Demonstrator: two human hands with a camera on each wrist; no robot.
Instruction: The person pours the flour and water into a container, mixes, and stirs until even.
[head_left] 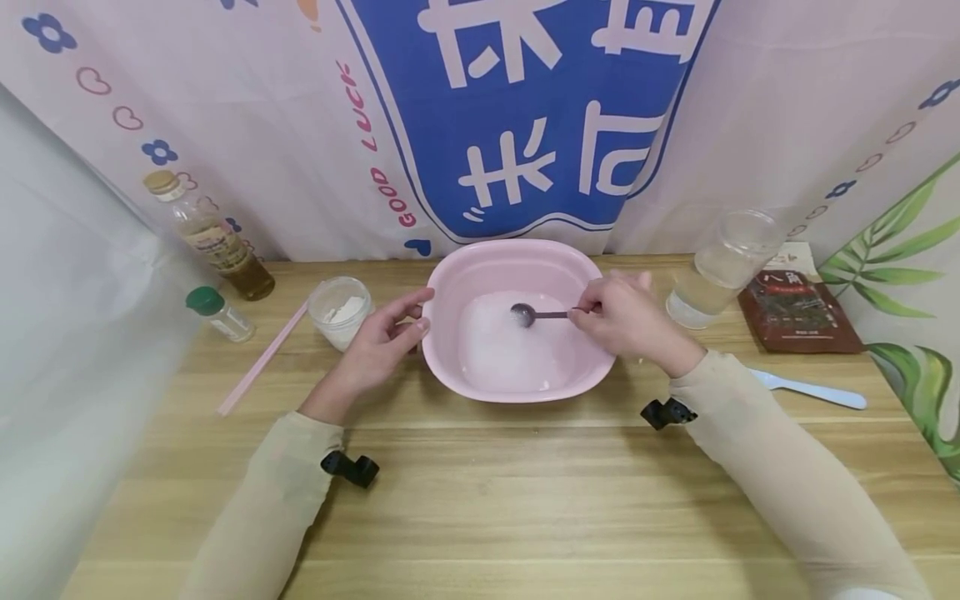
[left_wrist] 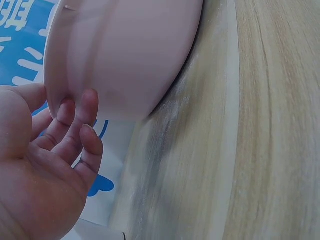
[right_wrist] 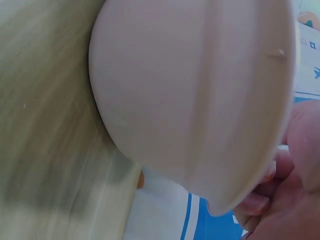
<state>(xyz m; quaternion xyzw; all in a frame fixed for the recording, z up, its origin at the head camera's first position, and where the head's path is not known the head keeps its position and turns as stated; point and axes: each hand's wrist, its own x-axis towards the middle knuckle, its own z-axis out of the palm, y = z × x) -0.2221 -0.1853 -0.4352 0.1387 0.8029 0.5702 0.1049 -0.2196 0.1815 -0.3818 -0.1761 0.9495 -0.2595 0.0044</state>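
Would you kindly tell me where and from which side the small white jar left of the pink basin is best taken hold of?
Grip the small white jar around its round side wall, coming from above and the front-left. It stands upright with an open top, the pink basin and left hand crowd its right, and the pink stick lies to its left.

A light wooden tabletop (head_left: 525, 500) is being shown across the lower frame. A printed cloth backdrop (head_left: 300, 125), w/ blue lettering at top centre & flowers at upper left, is being hung behind it. Green leaf print (head_left: 915, 250) is being seen at right edge.
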